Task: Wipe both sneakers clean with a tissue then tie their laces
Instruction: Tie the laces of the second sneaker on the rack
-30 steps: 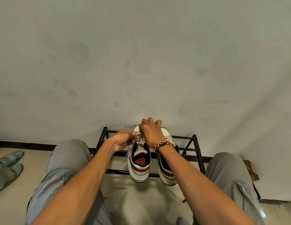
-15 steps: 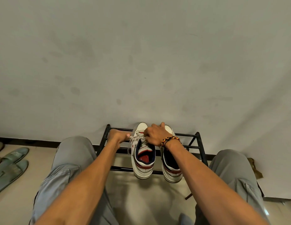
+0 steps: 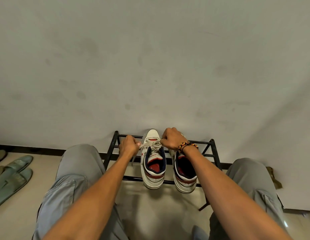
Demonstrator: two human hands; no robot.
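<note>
Two white sneakers with red and navy trim stand side by side on a black metal shoe rack (image 3: 213,154), toes toward the wall. The left sneaker (image 3: 153,163) has its beige lace (image 3: 151,144) stretched sideways over the tongue. My left hand (image 3: 128,147) grips one lace end to the shoe's left. My right hand (image 3: 170,140) grips the other end at the shoe's right, partly covering the toe of the right sneaker (image 3: 184,174). A beaded bracelet sits on my right wrist. No tissue is in view.
A stained pale wall (image 3: 150,66) rises directly behind the rack. My knees in grey trousers (image 3: 76,170) flank the rack. Green slippers (image 3: 14,172) lie on the floor at far left. A brownish scrap (image 3: 274,177) lies by the wall at right.
My hands have pulled apart, left going left and right going right, drawing the left sneaker's lace taut across the shoe. The view has shifted slightly.
</note>
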